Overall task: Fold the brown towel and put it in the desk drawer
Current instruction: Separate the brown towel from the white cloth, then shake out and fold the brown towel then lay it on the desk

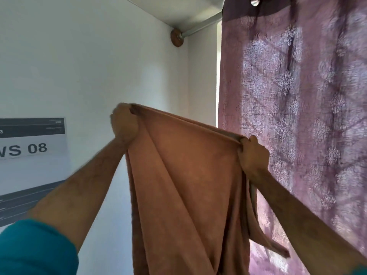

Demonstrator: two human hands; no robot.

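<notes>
The brown towel point(184, 185) hangs in the air in front of me, held up by its top edge. My left hand point(124, 124) grips the upper left corner, raised higher. My right hand point(253, 155) grips the upper right corner, a little lower. Between the hands the top edge is stretched taut and slopes down to the right. Below them the cloth falls in long folds past the bottom of the view. No desk or drawer is in view.
A white wall point(89, 66) is straight ahead, with a paper sign reading "WS 08" point(31, 147) on its left. A mauve patterned curtain point(297, 96) hangs on a metal rod point(200, 27) at the right, close behind my right hand.
</notes>
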